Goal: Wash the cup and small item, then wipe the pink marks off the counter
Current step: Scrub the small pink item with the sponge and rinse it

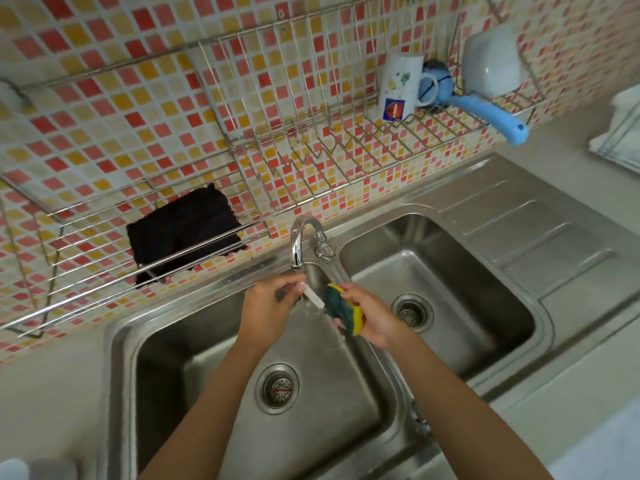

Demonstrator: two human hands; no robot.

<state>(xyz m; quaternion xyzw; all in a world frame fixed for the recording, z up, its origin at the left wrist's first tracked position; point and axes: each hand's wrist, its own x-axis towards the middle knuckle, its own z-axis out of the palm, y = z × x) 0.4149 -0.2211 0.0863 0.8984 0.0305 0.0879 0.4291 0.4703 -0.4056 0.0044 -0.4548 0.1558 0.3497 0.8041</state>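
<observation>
Over the divider of the steel double sink (450, 344), my left hand (270, 306) pinches a small white stick-like item (313, 296). Its free end points right toward a green and yellow sponge (343, 310), which my right hand (372, 318) grips folded. The sponge touches the item's tip just below the chrome tap (304, 242). A white cup (398, 86) with a printed design stands upside down on the wire dish rack (311, 147) on the wall, upper right. No pink marks show on the counter in this view.
A black cloth (183, 233) hangs on the lower wire rack at left. A blue-handled brush (485, 112) and a grey upturned bowl (491, 64) share the rack with the cup. The ribbed drainboard (540, 244) lies right of the sink. White folded cloth (620, 133) sits at the far right.
</observation>
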